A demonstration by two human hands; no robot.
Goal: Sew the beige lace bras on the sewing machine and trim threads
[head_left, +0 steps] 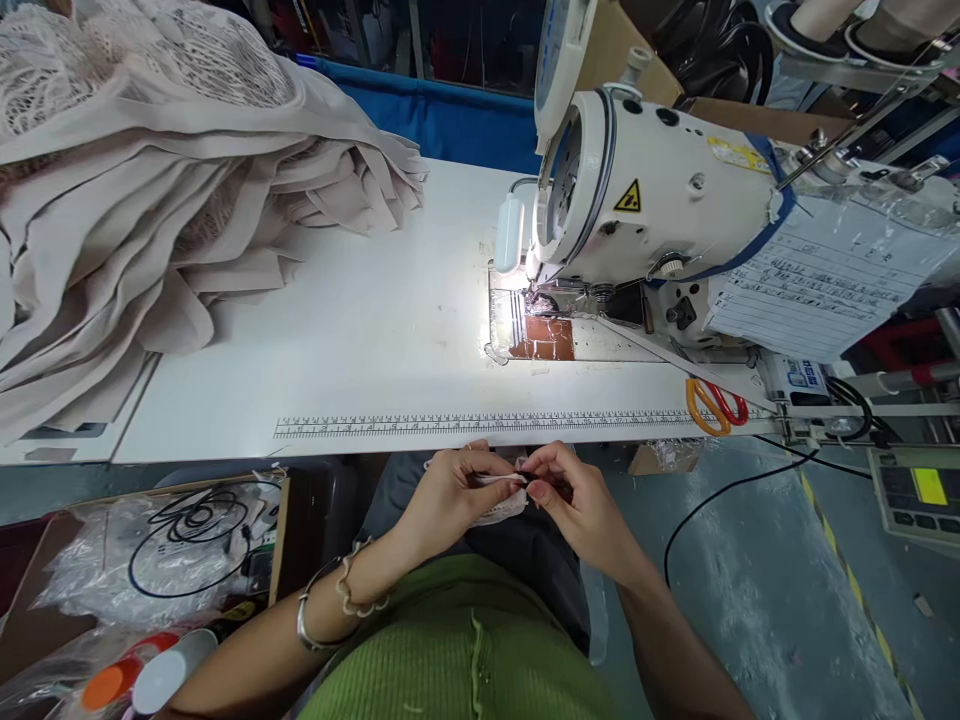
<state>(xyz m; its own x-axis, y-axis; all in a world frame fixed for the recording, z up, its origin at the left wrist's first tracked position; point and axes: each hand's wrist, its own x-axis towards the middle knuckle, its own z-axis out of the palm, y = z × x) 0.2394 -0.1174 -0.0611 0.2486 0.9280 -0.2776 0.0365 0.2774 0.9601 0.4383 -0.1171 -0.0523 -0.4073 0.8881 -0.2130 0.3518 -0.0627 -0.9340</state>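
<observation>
Below the table's front edge, over my lap, my left hand [466,500] pinches a small piece of pale fabric [504,507] between thumb and fingers. Close beside it, my right hand [574,500] has its thumb and fingertips pressed together on a small dark thing [527,478] at the fabric's edge; it is too small to make out. Part of the fabric hangs under the fingers, and my hands hide the rest. Beyond them stands a white sewing machine [660,190], its lamp lighting the needle area.
A large heap of beige lace-trimmed garments [172,190] covers the table's left side. Scissors with orange and red handles [707,408] lie by the printed ruler [480,424] at the front edge. A drawer [281,540] with plastic bags and cables is at lower left; a control box [919,495] is at right.
</observation>
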